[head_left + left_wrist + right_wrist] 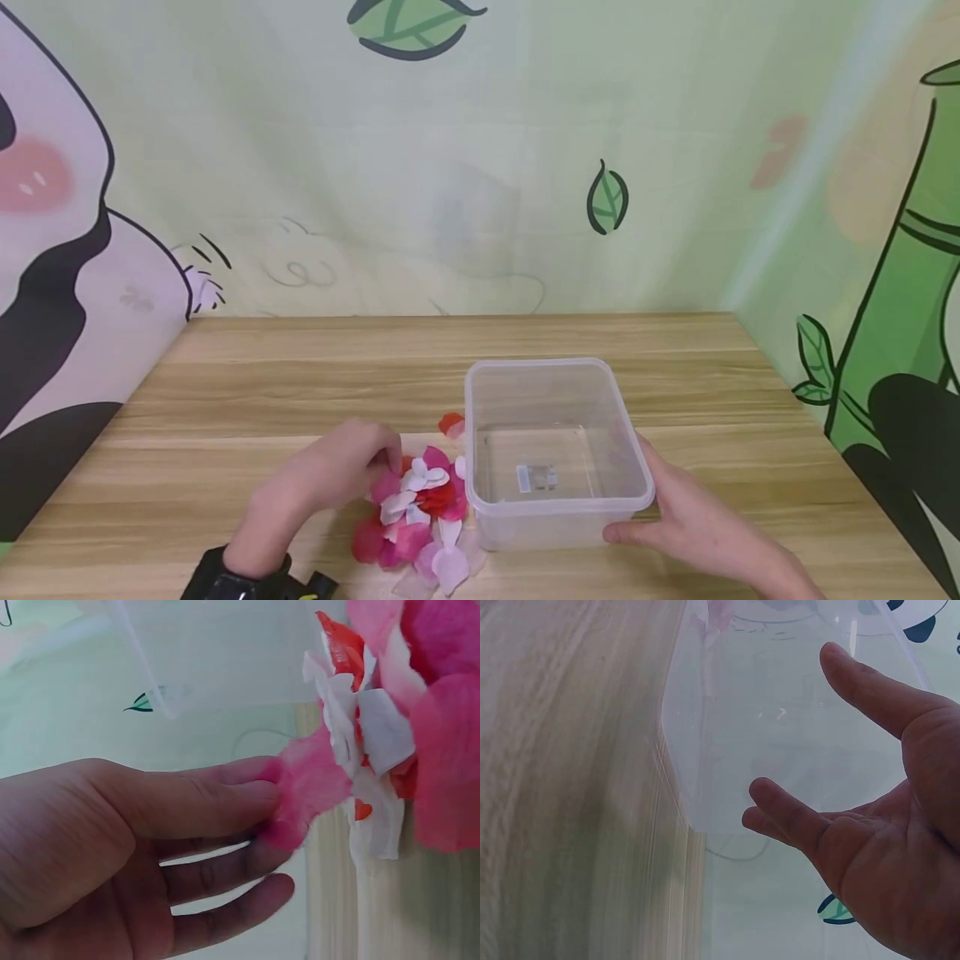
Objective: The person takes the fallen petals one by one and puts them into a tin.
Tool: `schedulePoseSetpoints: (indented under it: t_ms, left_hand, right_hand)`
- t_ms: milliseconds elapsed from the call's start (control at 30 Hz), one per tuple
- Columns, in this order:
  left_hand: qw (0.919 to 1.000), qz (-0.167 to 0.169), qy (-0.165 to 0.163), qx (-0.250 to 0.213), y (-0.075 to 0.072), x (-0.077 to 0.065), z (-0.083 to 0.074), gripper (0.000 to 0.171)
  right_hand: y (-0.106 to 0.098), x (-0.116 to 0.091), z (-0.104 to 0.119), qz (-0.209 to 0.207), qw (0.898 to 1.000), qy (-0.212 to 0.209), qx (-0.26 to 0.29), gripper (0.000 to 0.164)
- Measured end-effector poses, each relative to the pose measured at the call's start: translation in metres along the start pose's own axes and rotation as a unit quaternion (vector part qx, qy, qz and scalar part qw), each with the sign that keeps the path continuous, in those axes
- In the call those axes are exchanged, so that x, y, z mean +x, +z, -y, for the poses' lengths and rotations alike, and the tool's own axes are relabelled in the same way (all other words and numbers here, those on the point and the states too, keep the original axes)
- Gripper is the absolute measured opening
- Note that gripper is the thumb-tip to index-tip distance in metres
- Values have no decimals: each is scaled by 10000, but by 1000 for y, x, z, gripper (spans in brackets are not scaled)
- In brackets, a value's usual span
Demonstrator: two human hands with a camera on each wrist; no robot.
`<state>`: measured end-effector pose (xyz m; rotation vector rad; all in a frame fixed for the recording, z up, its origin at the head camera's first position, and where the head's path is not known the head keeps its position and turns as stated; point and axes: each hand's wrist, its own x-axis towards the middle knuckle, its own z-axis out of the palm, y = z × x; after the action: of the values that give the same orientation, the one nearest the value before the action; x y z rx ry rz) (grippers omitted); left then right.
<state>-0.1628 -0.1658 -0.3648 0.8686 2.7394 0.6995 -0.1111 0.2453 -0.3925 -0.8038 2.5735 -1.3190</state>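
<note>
A pile of pink, red and white flower petals lies on the table, left of a clear plastic box. At the pile's upper left is my left hand. Its thumb and index finger pinch a pink petal, while the other fingers extend loosely beneath. My right hand rests against the box's front right corner, thumb in front and the other fingers along the right side. In the right wrist view its fingers look fairly straight and spread from the thumb. The box is lidless and holds no petals.
A small label shows at the box's bottom. A red petal lies apart behind the pile, beside the box. The wooden table ends at a printed backdrop behind and at both sides.
</note>
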Motion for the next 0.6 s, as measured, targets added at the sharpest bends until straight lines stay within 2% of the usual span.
schedulePoseSetpoints:
  t_ms: [167,333,467,600]
  left_hand:
    - [9991,-381,200,48,-5,1,1,20]
    - [9937,-988,495,208,-9,3,-1,17]
    - [9842,-1633,621,294,-10,6,-6,17]
    - [9689,-2329,759,339,-9,9,-12,18]
  right_hand:
    - [0,0,1,-33,10000,-2,-66,106]
    - [0,0,1,-33,10000,-14,-73,104]
    - [0,0,1,-15,9999,25,-97,104]
    - [0,0,1,-27,9999,36,-162,105]
